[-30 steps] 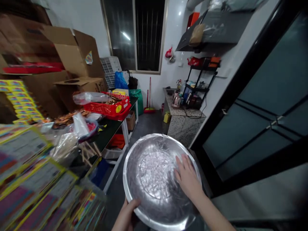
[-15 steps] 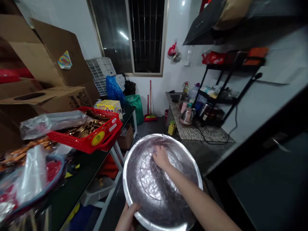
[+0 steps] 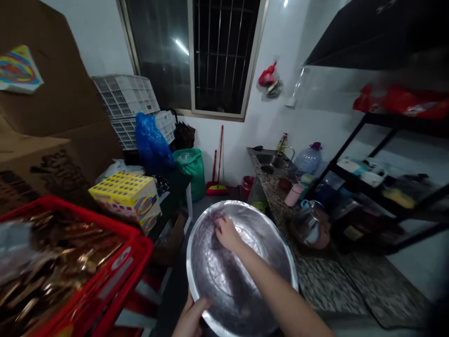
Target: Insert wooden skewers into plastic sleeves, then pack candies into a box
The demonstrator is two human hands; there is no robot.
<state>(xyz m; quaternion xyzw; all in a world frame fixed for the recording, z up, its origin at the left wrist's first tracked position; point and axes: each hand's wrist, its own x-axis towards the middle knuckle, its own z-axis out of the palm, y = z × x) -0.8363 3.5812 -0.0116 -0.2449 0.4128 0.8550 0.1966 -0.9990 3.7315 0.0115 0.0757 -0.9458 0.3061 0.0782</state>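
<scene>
- Metal basin (image 3: 220, 276), probably stiff, light, slippery; best held by rim.
- Left hand (image 3: 196, 313) grips this rim.
- Right hand (image 3: 228, 234): fingers bent inside; whether grasping, I cannot tell.

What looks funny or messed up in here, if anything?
Nothing looks spilled or broken around the big metal basin. The untidiest spot is perhaps the red basket in the picture's lower left: its shiny brown packets lie jumbled every which way.
</scene>
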